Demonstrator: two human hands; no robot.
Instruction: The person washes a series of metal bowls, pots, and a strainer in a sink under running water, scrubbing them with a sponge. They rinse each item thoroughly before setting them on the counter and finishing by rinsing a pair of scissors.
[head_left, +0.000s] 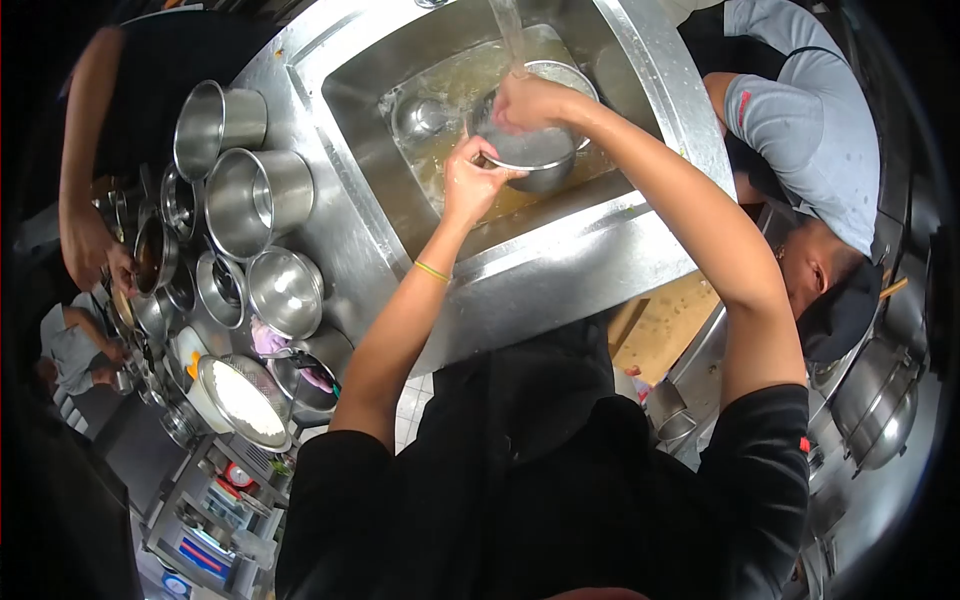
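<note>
My left hand (470, 183) grips the near rim of a round metal bowl (547, 178), thumb over the edge, and the bowl is tilted over the sink (365, 110). Inside the bowl's mouth, my right hand (530, 104) has its fingers curled down against the inner side; whatever they may hold is hidden. A stream of water (508, 30) falls just behind that hand. Behind the bowl stands another metal pot (575, 75), partly covered by my right hand and wrist. Cloudy water fills the basin, with a shiny rounded metal piece (422, 118) to the left.
Steel pots (285, 200) and bowls (285, 290) crowd the counter at left, near a sieve (240, 400) with white contents. Another person's hand (100, 255) is among pans at far left. A person in a grey shirt (815, 130) bends close on the right.
</note>
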